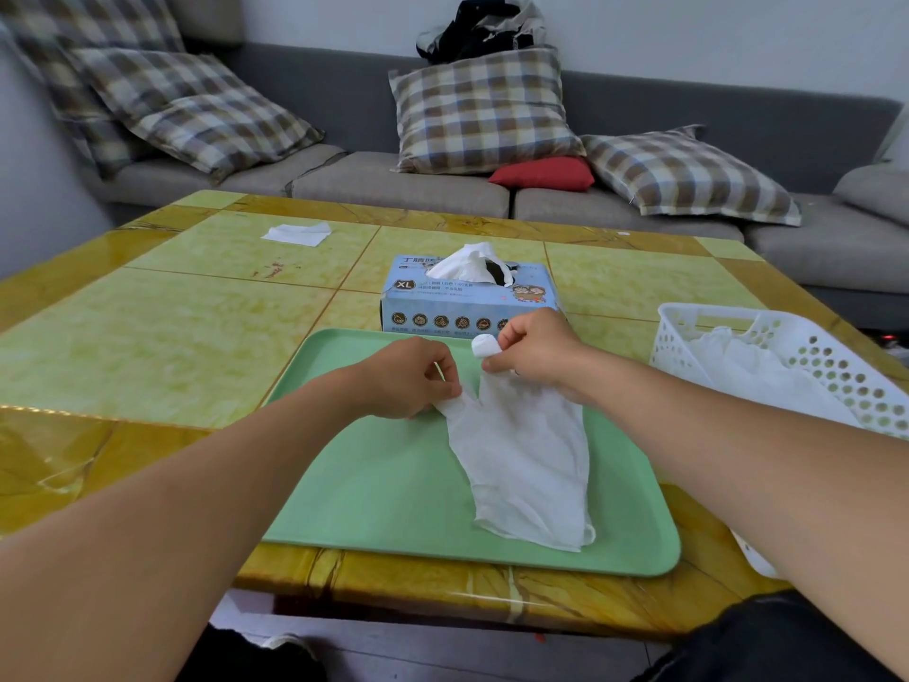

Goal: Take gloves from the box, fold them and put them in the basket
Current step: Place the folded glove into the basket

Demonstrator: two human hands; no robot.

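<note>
Pinching the glove's finger end, both hands are working over the green tray [374, 489]. From the head cam: left hand [410, 379] pinches one glove finger, right hand [533, 349] has curled fingers nipping another rolled-up fingertip. White glove [521, 465] trails from under the hands back toward the person, flat on the tray, thin and wrinkly. Glove box [467, 300] sits just past the hands, a glove poking out. White basket [787, 371] is off beside the right forearm, gloves inside.
</note>
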